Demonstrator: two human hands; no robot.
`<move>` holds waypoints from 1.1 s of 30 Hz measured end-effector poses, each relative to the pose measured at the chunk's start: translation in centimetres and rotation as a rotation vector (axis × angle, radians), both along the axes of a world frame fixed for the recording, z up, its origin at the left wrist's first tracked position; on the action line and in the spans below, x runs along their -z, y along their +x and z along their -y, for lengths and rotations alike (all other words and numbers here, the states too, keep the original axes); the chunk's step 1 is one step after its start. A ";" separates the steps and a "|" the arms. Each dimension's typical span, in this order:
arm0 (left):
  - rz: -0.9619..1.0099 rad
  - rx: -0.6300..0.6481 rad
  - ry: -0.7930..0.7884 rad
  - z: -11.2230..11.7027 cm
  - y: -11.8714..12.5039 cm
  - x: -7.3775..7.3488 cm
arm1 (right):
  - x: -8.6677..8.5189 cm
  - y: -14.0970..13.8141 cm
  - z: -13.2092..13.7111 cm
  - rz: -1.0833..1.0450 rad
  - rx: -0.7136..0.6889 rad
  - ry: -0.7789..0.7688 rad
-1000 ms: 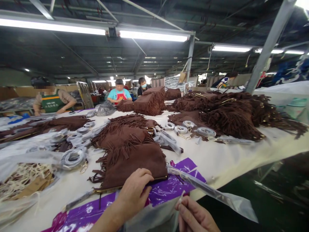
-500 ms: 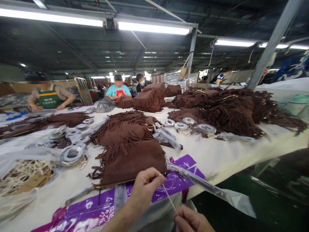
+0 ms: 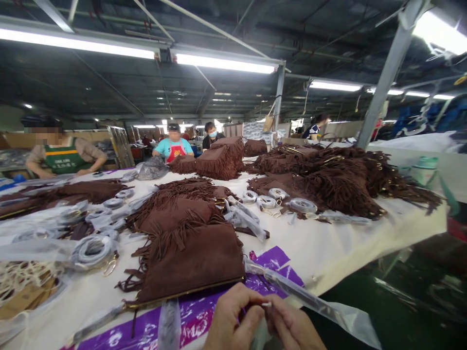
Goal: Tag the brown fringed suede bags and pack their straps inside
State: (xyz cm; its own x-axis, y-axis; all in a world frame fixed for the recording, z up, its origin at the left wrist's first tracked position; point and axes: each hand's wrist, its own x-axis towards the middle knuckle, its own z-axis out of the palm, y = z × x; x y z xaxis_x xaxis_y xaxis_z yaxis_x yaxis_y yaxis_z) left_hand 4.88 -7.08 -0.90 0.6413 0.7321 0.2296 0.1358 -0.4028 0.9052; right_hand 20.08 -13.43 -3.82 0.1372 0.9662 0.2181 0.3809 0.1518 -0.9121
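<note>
At the front edge of the table my left hand (image 3: pixel 237 318) and my right hand (image 3: pixel 290 323) meet, fingertips pinched together. A short bit of thin white string (image 3: pixel 267 304) shows between them; most of it is hidden by the fingers. Just beyond lies a brown fringed bag (image 3: pixel 195 260) with a gold zip along its near edge, apart from both hands. It rests partly on a purple printed plastic sheet (image 3: pixel 280 257). A strap in clear plastic wrap (image 3: pixel 299 287) runs off to the right of my hands.
Coiled wrapped straps (image 3: pixel 91 252) with metal clips lie left of the bag. Nearby is a bundle of white strings (image 3: pixel 22 279) with brown card tags (image 3: pixel 31 299). A big heap of brown fringed bags (image 3: pixel 335 177) covers the back right. Co-workers (image 3: pixel 67 154) stand across the table.
My hands have come together; the string, stretched between them before, is now mostly covered by fingers. The view has shifted, so the table scene sits lower and further left.
</note>
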 end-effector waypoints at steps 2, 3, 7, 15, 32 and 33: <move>0.064 -0.011 -0.226 -0.4 0.2 1.2 | -0.1 2.0 -1.4 0.270 0.149 0.143; 0.104 -0.011 -0.346 -0.6 0.4 2.0 | -0.2 3.0 -2.2 0.382 0.185 0.166; 0.362 -0.057 -0.766 -1.3 1.1 4.6 | -0.6 5.1 -4.6 0.718 0.060 0.045; 0.555 -0.128 -1.103 -1.8 0.0 4.2 | 2.2 -1.7 -3.6 0.802 -0.124 0.199; 0.266 -0.108 -0.634 -1.6 -3.2 2.4 | 0.7 -3.8 -5.2 0.529 0.023 0.349; 0.279 -0.110 -0.650 -1.6 -3.2 2.5 | 0.8 -4.0 -5.1 0.576 0.029 0.353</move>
State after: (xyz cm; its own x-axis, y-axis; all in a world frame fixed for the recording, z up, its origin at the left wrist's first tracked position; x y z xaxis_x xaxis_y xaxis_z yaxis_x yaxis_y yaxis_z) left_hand 1.63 -5.49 -3.43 0.5369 0.8335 -0.1306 -0.1267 0.2326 0.9643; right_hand 16.11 -8.31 -4.64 -0.0710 0.8213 0.5661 0.7998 0.3861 -0.4597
